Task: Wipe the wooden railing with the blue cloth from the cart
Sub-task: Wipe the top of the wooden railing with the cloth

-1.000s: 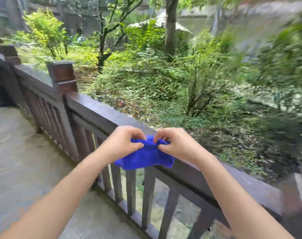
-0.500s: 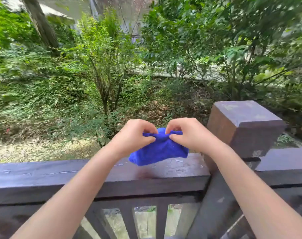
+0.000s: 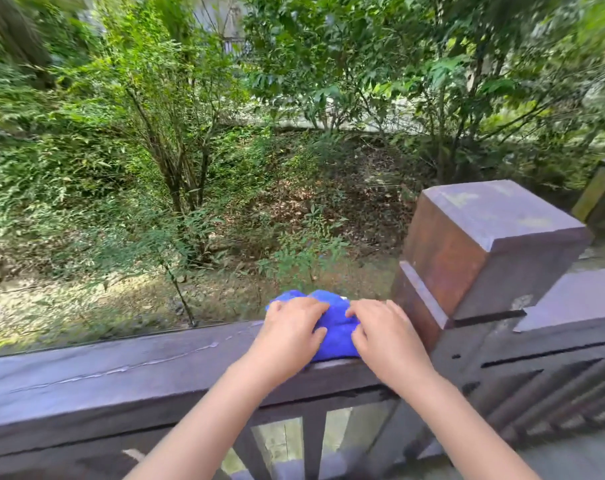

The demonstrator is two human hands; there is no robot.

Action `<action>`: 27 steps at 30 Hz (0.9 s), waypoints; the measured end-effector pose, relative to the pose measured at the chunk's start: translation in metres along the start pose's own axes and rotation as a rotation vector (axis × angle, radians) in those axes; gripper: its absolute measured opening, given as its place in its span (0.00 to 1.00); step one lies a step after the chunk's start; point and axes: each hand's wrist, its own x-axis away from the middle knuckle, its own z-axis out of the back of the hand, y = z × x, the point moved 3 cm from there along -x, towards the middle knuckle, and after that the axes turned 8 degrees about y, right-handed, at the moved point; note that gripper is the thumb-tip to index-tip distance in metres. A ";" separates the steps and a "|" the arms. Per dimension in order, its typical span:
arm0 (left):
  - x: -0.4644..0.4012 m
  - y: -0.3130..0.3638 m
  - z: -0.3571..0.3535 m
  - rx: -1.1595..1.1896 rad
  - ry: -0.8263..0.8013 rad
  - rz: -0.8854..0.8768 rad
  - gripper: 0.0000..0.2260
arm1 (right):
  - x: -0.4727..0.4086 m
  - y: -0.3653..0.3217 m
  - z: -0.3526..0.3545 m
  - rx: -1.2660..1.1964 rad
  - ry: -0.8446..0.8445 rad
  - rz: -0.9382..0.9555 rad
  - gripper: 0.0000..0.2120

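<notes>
The blue cloth [image 3: 334,327] lies bunched on the flat top of the dark wooden railing [image 3: 121,368], just left of a square post. My left hand [image 3: 290,334] rests palm down on the cloth's left side, fingers spread over it. My right hand [image 3: 384,336] presses on its right side in the same way. Both hands cover much of the cloth. The rail top left of the cloth carries a wet-looking streak.
A thick square wooden post [image 3: 481,251] rises right beside my right hand. The railing carries on past it to the right [image 3: 571,306]. Balusters [image 3: 313,441] stand below the rail. Beyond it the ground drops to shrubs and trees [image 3: 176,133].
Both hands were pinching the cloth in the air above the rail. Now they lie flat on it, with the cloth pressed down on the rail top near the post.
</notes>
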 end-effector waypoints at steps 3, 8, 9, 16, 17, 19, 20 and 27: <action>0.008 0.007 -0.019 -0.137 -0.036 0.003 0.25 | 0.018 -0.004 -0.006 0.119 0.117 0.040 0.24; 0.009 0.015 -0.024 -0.169 0.001 -0.059 0.25 | 0.016 0.003 -0.008 0.153 0.107 -0.009 0.25; 0.010 0.015 -0.024 -0.158 0.012 -0.055 0.25 | 0.016 0.005 -0.011 0.116 0.090 -0.015 0.26; 0.062 -0.040 0.016 -0.276 0.142 0.090 0.23 | 0.006 -0.068 -0.042 -0.034 0.077 0.098 0.23; 0.077 -0.056 0.023 -0.281 0.149 0.136 0.24 | 0.005 -0.090 -0.048 -0.047 0.087 0.151 0.23; 0.104 -0.083 0.033 -0.256 0.133 0.229 0.26 | 0.006 -0.124 -0.054 -0.066 0.069 0.225 0.23; 0.113 -0.090 0.036 -0.243 0.113 0.255 0.28 | 0.006 -0.134 -0.056 -0.058 0.064 0.241 0.23; 0.076 -0.046 0.012 -0.165 -0.011 0.202 0.24 | 0.016 -0.070 -0.044 -0.016 0.037 0.150 0.24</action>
